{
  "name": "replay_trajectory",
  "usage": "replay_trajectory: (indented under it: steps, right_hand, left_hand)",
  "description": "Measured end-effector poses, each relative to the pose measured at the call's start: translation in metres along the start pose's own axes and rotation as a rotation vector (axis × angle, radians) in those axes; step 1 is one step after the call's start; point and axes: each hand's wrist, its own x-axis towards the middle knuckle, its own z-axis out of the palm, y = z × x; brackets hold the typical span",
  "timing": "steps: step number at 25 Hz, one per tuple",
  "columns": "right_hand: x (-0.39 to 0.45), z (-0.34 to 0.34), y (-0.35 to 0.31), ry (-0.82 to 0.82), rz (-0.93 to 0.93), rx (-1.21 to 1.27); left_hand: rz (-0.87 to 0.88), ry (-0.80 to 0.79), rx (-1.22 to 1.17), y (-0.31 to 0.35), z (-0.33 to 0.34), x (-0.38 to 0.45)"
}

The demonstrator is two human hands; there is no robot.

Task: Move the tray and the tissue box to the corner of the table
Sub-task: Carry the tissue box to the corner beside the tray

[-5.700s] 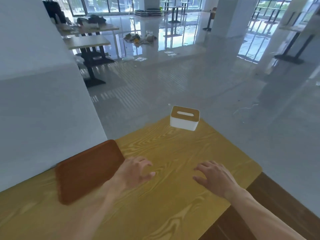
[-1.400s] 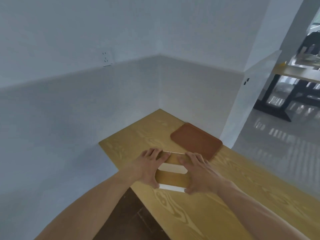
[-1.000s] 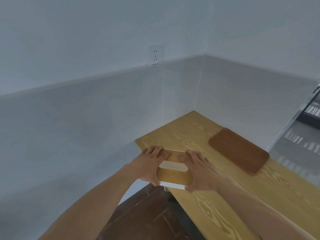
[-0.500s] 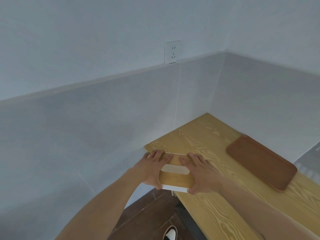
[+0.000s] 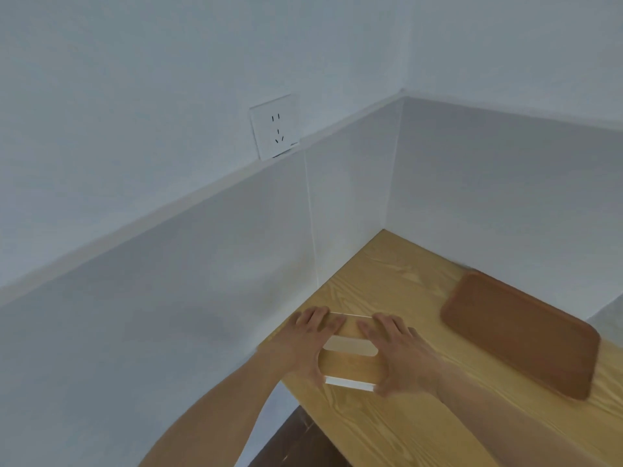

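The tissue box [image 5: 350, 364], white with a wooden lid and a pale slot, sits on the yellow wood-grain table [image 5: 381, 284] near the front left corner beside the wall. My left hand [image 5: 305, 342] grips its left side and my right hand [image 5: 394, 348] grips its right side, fingers laid over the lid. The brown tray [image 5: 519, 335] lies flat to the right, along the far wall, apart from both hands.
White walls meet at the table's far corner [image 5: 384, 230]. A wall socket [image 5: 274, 126] sits above the ledge on the left wall. Dark wooden floor [image 5: 296, 443] shows below the table's front edge.
Both hands kept hold of the tissue box, carrying it a little along the left wall edge while the view swung left. The tray stayed in place.
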Motion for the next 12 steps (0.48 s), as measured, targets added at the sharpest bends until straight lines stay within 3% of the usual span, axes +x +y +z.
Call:
replay_trajectory:
  steps: [12]
  right_hand:
    - [0.053, 0.015, 0.059, -0.023, 0.321, 0.072]
  left_hand:
    - [0.272, -0.089, 0.117, -0.034, -0.007, 0.149]
